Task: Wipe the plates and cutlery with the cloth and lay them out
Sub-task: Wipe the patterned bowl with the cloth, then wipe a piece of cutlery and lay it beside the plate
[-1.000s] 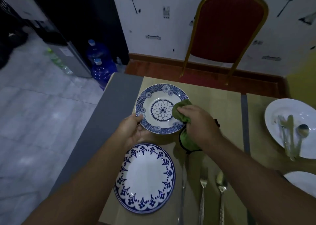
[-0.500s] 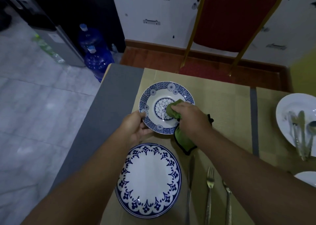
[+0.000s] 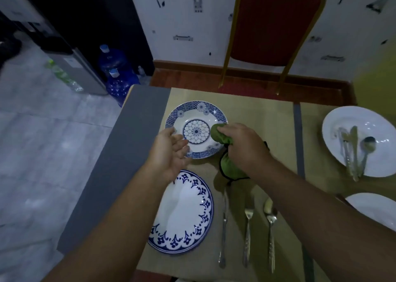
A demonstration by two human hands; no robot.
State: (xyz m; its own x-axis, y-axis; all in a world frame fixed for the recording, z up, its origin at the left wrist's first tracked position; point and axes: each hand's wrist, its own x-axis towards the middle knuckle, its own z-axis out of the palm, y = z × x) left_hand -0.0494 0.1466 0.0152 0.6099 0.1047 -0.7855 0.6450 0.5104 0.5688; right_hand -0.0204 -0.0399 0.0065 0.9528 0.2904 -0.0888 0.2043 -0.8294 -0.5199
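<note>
1. Left hand [image 3: 169,151]: I am seeing it lying open, fingers loose and nearly straight, over the near-left rim of the small plate. I cannot tell whether it is touching the rim.
2. Right hand [image 3: 242,144]: it is gripping the green cloth, fingers curling round the bunch and pressing it onto the right inner side of the small plate.
3. Green cloth [image 3: 220,135]: the rest of it is trailing below the hand past the plate's near rim.
4. Small plate [image 3: 196,112]: blue-patterned, it is sitting on the beige mat [image 3: 257,114].
5. Large plate [image 3: 186,209]: blue-bordered, it is lying just nearer me, partly under the left forearm.
6. Knife [image 3: 224,228], fork [image 3: 248,228] and spoon [image 3: 271,224]: they are lying side by side to the right of the large plate, handles toward me.
7. White plate [image 3: 375,121]: it is sitting well apart at the right, carrying more cutlery [image 3: 353,151].
8. Red chair [image 3: 272,22]: it is standing beyond the table.
</note>
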